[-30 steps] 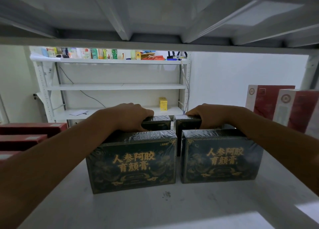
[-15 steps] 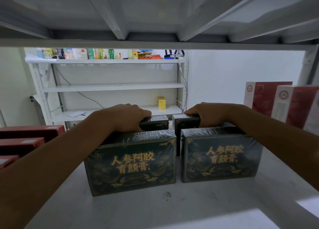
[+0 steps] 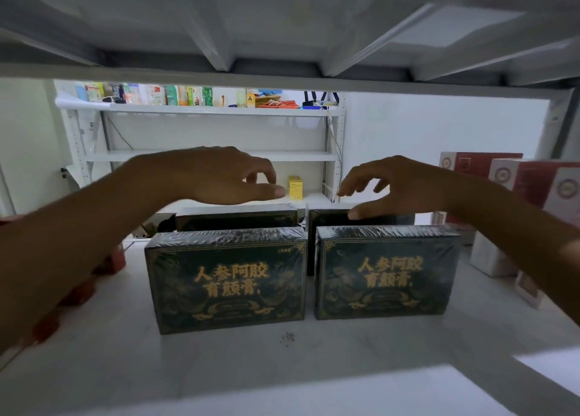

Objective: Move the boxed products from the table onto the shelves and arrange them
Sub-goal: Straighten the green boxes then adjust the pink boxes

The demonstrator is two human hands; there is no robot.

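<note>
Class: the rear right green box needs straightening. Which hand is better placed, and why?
Right hand, probably: it hovers open over the rear right green box, thumb near its top edge. The left hand hangs over the rear left box.

A shop stockroom. White metal shelving (image 3: pixel 219 156) stands at twelve o'clock, packaged goods (image 3: pixel 157 94) lining its top. Boxed products (image 3: pixel 226 283) stand on the near shelf (image 3: pixel 282 368).

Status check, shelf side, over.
Left hand open, right hand open, over rear boxes. Front boxes upright on shelf. Red boxes off right, not blocking.
</note>
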